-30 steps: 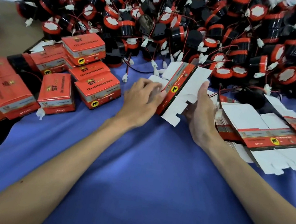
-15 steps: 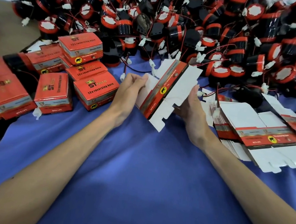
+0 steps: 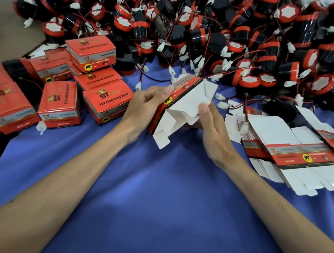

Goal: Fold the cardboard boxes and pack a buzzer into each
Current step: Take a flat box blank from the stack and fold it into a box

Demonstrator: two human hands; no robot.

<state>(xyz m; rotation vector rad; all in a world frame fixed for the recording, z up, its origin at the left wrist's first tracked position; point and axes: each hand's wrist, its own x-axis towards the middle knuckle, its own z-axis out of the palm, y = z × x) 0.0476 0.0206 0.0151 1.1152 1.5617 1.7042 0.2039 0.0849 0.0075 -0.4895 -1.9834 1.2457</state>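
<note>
Half-erected cardboard box (image 3: 182,109), held above the blue-covered worktop (image 3: 162,200), just in front of the buzzer pile (image 3: 217,31). The left hand (image 3: 143,108) grips the red printed wall, thumb on the outer face and fingers curled behind it. The right hand (image 3: 214,132) pinches the white inner panel, thumb on top, fingers hidden beneath. Holding opposite walls lets the flat sleeve be pushed open into a tube, which appears to be the step in hand. The end flaps hang loose and unfolded, the lowest pointing down toward the worktop. No buzzer is in the box yet. Finished boxes (image 3: 106,99) crowd the left side and a stack of flat blanks (image 3: 298,152) the right. Both lie near the hands, so free room for moving lies mainly toward the person, over bare cloth.
</note>
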